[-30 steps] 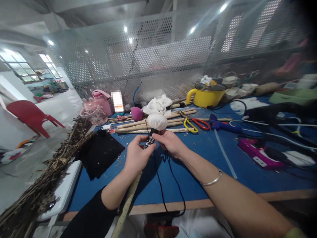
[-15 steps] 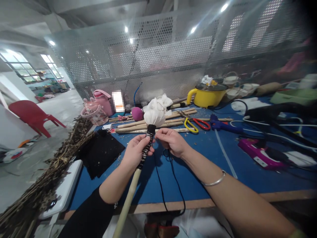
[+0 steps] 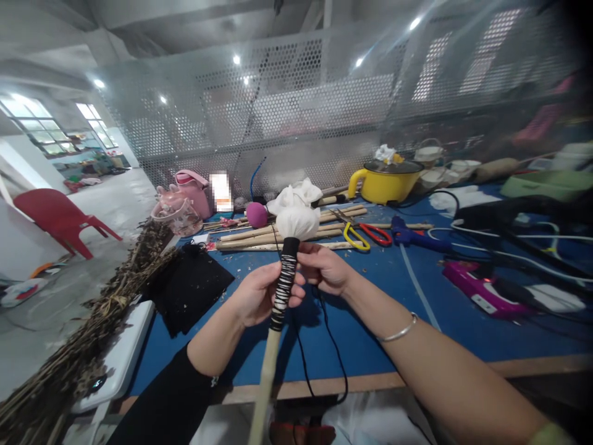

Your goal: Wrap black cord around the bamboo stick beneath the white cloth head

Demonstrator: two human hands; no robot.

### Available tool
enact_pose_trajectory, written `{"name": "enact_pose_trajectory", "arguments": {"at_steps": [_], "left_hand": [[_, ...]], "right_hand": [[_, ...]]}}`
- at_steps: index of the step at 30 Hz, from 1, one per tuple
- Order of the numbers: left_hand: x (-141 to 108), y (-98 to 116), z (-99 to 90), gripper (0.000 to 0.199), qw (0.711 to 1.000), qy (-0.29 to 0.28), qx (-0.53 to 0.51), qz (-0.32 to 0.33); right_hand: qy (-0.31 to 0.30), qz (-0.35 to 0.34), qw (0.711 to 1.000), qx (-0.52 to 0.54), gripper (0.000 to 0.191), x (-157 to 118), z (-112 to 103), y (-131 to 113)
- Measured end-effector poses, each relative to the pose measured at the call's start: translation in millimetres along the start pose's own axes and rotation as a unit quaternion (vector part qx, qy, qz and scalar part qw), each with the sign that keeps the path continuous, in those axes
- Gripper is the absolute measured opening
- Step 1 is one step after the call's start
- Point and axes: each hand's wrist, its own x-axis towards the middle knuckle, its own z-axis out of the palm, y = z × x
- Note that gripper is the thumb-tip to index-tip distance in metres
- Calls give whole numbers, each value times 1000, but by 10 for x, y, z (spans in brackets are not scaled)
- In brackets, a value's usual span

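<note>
The left hand grips the wrapped part of a wooden stick, fingers curled behind it; the right hand is narrowed beside the black band near the top, and I cannot tell whether cord lies between its fingertips. The stick is held tilted above the blue surface, with a rounded white cloth head on its upper end.

The cloth is gathered in at the neck, and black cord covers the upper stick: dense under the head, then spaced turns with pale gaps. Below that the wood is bare. A loose length of cord hangs in a loop, so the winding looks unfinished and its end unsecured.

The stick's lower end leaves the frame, the left fingers are partly hidden, and crumpled white cloth behind blurs the head's outline.
</note>
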Motion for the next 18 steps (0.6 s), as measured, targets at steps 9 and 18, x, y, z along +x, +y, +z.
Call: {"name": "enact_pose_trajectory", "arguments": {"at_steps": [9, 18], "left_hand": [[16, -87, 141, 32, 975, 165, 116, 95], [45, 335, -306, 29, 972, 198, 41, 124]], "right_hand": [[40, -11, 996, -84, 29, 93, 113, 141], [-117, 62, 930, -342, 24, -946, 461, -334]]}}
